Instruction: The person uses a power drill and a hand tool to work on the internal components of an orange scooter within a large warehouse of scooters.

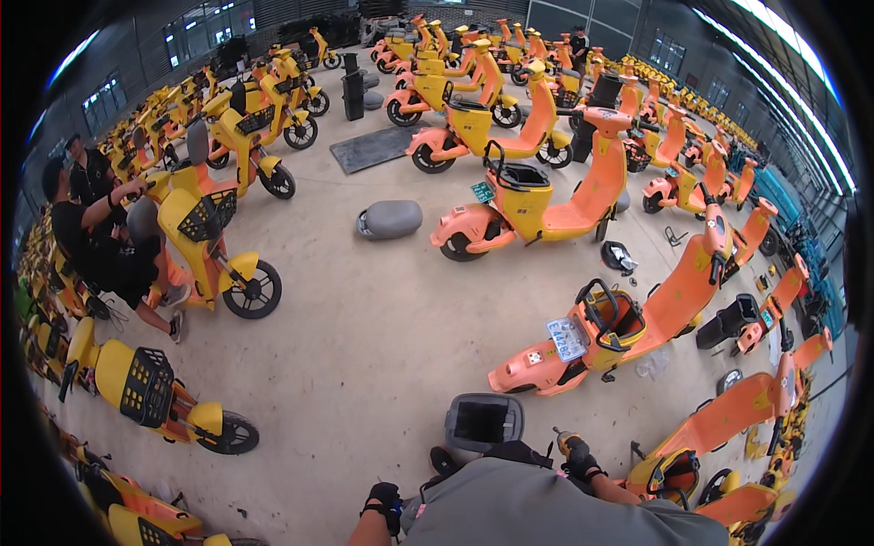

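Observation:
My right hand point(581, 462), in a black glove, is closed round a yellow and black power screwdriver point(566, 442) with its tip pointing up and left. My left hand point(384, 506), also black-gloved, hangs low beside my grey shirt; its fingers are too dark and small to make out. In front of my feet lies a grey-rimmed tub point(485, 422) with a dark inside. Just beyond it stands an orange electric scooter point(678, 291) with its seat off and the compartment point(621, 317) uncovered. Its rear fender point(528, 366) bears a licence plate.
Rows of yellow and orange scooters point(510, 196) surround me. A grey seat point(390, 219) and a dark flat mat point(371, 149) lie on the concrete floor. At the left a person point(91, 227) in black sits by a yellow scooter point(205, 227). A black bin point(728, 322) lies at the right.

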{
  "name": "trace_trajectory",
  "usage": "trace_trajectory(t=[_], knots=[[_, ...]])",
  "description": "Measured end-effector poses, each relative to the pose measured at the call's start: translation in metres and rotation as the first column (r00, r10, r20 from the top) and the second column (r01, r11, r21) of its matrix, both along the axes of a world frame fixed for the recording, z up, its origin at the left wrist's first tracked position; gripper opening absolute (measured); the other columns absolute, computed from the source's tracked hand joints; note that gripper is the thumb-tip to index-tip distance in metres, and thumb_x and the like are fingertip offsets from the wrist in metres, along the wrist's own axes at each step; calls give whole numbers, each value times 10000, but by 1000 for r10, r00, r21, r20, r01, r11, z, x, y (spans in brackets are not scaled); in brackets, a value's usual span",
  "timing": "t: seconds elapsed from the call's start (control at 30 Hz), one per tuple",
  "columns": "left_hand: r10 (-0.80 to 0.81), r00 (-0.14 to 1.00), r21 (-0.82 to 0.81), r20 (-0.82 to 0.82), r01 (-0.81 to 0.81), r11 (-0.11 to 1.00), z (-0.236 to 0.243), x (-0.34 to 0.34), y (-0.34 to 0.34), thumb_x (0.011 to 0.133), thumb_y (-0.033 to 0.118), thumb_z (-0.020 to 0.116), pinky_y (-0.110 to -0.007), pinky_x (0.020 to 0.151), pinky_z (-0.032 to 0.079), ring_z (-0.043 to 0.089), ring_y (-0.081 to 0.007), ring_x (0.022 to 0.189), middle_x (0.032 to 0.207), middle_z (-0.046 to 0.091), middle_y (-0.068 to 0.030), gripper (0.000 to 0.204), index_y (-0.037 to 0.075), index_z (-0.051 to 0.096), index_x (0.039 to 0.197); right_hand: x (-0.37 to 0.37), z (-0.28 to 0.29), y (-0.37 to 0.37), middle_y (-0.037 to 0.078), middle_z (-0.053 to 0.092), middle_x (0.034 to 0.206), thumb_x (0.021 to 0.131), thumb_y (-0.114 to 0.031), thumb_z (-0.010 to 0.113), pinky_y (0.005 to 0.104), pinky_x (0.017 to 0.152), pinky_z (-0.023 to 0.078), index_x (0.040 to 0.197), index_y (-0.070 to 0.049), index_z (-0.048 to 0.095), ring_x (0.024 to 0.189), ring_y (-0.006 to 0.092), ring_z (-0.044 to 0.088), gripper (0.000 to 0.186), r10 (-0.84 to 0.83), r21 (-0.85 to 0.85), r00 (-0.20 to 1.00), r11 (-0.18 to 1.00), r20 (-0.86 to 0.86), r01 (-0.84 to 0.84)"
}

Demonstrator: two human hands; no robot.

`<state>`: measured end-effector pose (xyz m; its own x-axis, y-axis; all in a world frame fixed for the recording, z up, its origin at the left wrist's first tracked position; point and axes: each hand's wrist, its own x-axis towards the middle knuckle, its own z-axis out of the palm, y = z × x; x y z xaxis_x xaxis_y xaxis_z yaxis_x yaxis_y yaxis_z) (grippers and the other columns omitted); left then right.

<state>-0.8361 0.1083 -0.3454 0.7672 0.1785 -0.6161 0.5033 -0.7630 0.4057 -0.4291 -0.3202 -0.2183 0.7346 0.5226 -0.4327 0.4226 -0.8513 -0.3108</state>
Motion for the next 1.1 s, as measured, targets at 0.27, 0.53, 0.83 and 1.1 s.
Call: trace_trajectory(t=[0.27, 0.53, 0.83, 1.1], knots=[[-49, 998, -24, 27, 50, 998, 14, 22, 9, 812, 180, 576, -377, 628, 552, 678, -248, 703, 773, 685, -107, 112, 96, 649, 797, -5, 0, -9, 135, 636, 886, 810, -306, 615, 351, 720, 487, 868, -76, 630, 841, 280, 609, 238, -2, 176, 994, 984, 111, -18], [439, 896, -292, -63, -438, 850, -55, -15, 9, 821, 139, 554, -387, 605, 547, 669, -249, 671, 751, 678, -103, 115, 82, 651, 801, 5, 3, 13, 141, 623, 850, 827, -238, 615, 343, 685, 485, 823, -64, 616, 797, 284, 603, 174, 63, 327, 980, 937, 191, -124], [10, 1000, 79, 10, -11, 997, -22, 8, -15, 719, 335, 693, -416, 708, 543, 673, -306, 811, 829, 694, -123, 209, 131, 721, 752, 27, -12, 24, 134, 573, 737, 808, -47, 613, 323, 587, 456, 721, -44, 553, 673, 272, 569, 105, 205, 615, 929, 702, 308, -359], [-58, 997, 93, -54, 63, 994, 18, 21, -14, 741, 260, 621, -375, 676, 551, 681, -254, 759, 817, 696, -72, 113, 173, 692, 753, 35, -3, 35, 138, 579, 749, 804, -56, 610, 330, 606, 460, 742, -44, 561, 691, 281, 574, 80, 93, 462, 978, 870, 184, -170]])
